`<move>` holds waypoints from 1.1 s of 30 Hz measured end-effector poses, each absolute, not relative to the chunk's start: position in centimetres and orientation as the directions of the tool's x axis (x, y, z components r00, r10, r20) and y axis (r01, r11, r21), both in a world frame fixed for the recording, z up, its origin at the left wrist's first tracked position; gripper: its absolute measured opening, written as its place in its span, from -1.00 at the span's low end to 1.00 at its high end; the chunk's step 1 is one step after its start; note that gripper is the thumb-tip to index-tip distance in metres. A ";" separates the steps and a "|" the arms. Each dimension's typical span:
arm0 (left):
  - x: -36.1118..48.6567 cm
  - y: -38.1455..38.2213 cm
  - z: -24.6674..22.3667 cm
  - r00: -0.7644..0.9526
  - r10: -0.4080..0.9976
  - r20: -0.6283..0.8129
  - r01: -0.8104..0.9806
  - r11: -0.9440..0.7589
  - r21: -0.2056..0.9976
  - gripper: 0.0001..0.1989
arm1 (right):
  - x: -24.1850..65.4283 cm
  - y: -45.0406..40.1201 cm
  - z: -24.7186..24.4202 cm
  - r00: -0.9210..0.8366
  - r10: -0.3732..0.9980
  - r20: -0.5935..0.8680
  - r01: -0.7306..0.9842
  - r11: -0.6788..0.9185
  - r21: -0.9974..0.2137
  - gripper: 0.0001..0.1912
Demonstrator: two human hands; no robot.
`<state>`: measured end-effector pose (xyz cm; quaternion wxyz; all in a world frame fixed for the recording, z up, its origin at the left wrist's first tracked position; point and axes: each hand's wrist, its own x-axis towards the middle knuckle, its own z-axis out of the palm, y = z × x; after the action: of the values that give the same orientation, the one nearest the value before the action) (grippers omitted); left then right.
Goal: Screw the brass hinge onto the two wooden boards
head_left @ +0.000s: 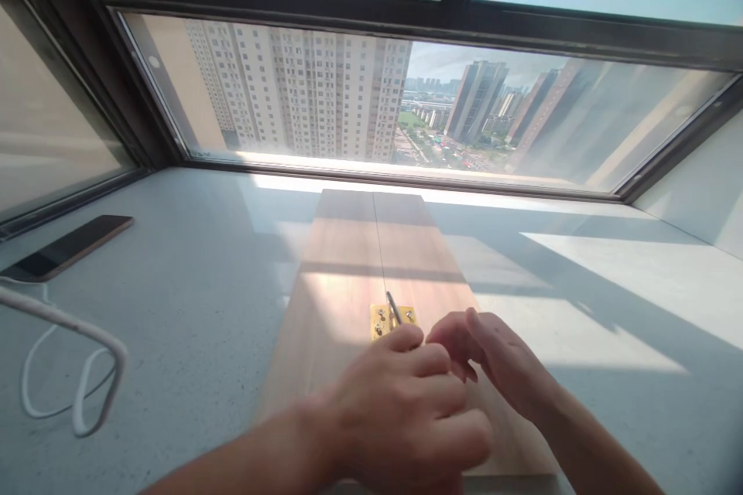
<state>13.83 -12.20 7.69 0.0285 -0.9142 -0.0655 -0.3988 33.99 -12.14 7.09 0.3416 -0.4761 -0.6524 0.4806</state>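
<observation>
Two pale wooden boards (342, 247) lie side by side with a thin seam between them. A brass hinge (377, 319) with several screws in it sits across the seam, its near part hidden by my hands. My left hand (406, 402) is closed over the near side of the hinge, and a thin dark metal rod (393, 308), perhaps a screwdriver shaft, sticks out past its fingers above the hinge. My right hand (491, 352) is just to the right, fingers curled close to the left hand; whatever is between its fingertips is hidden.
A dark phone (73, 244) lies on the grey sill (191, 286) at the left. A white cable (104, 340) loops in front of it. The window's dark frame (348, 170) runs behind the far end of the boards.
</observation>
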 end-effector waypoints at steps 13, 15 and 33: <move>16.0 -11.6 6.3 0.748 0.131 0.651 0.088 -0.991 0.098 -0.62 | 32.6 -13.2 6.7 -0.076 0.908 -0.412 -0.077 -0.417 -0.906 -0.61; 13.1 -11.1 6.6 0.655 0.269 0.706 0.194 -0.963 0.187 -0.63 | 34.1 -12.6 6.4 0.010 0.968 -0.251 0.235 -0.246 -0.940 -0.53; 1.3 -6.6 -0.4 0.352 0.901 0.252 0.705 -0.433 0.562 -0.58 | 36.0 -10.3 5.1 -0.136 0.990 -0.032 0.812 0.093 -0.577 -0.75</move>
<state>1.29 -6.60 -0.38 -0.1815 -0.8018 -0.5008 -0.2708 36.05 -10.32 5.08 0.1876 -0.6300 -0.7150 0.2381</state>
